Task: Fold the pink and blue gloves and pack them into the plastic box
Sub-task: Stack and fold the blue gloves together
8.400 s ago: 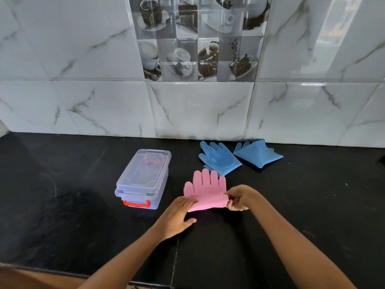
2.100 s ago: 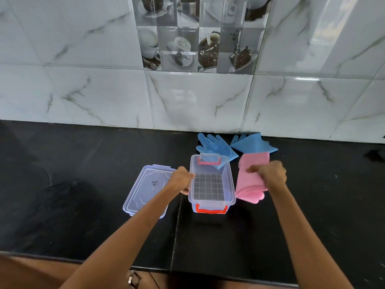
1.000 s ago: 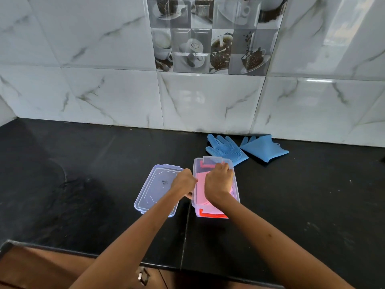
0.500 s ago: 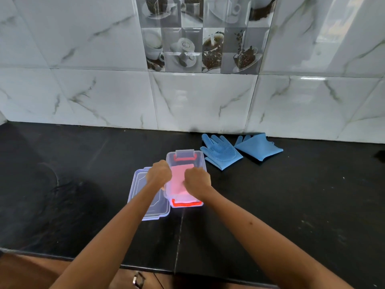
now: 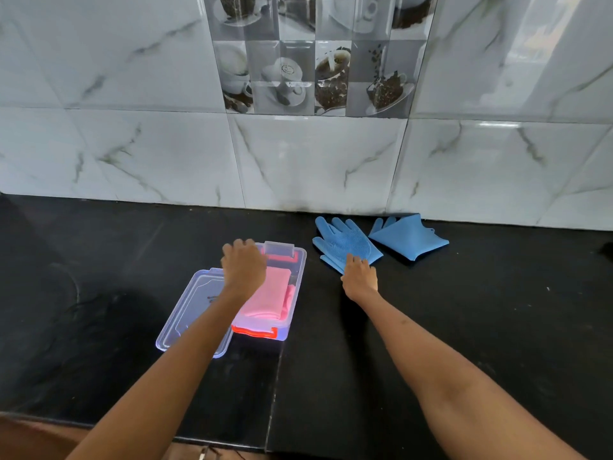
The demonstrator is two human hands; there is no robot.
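Black stone surface (image 5: 99, 310) under white marble-look wall tiles (image 5: 132, 144). Clear plastic lid (image 5: 192, 310) lying flat, touching the left side of the clear plastic box with red latches (image 5: 295, 277). Folded pink gloves (image 5: 268, 297) inside, nothing else in there. Two blue rubber gloves up by the wall: flat blue glove (image 5: 345, 240), folded blue glove (image 5: 409, 235) just beside it. Left hand (image 5: 243, 265) curled over the box's far left rim; grip impossible to tell. Right hand (image 5: 360, 275) spread, fingertips touching the flat blue glove's near edge, nothing held.
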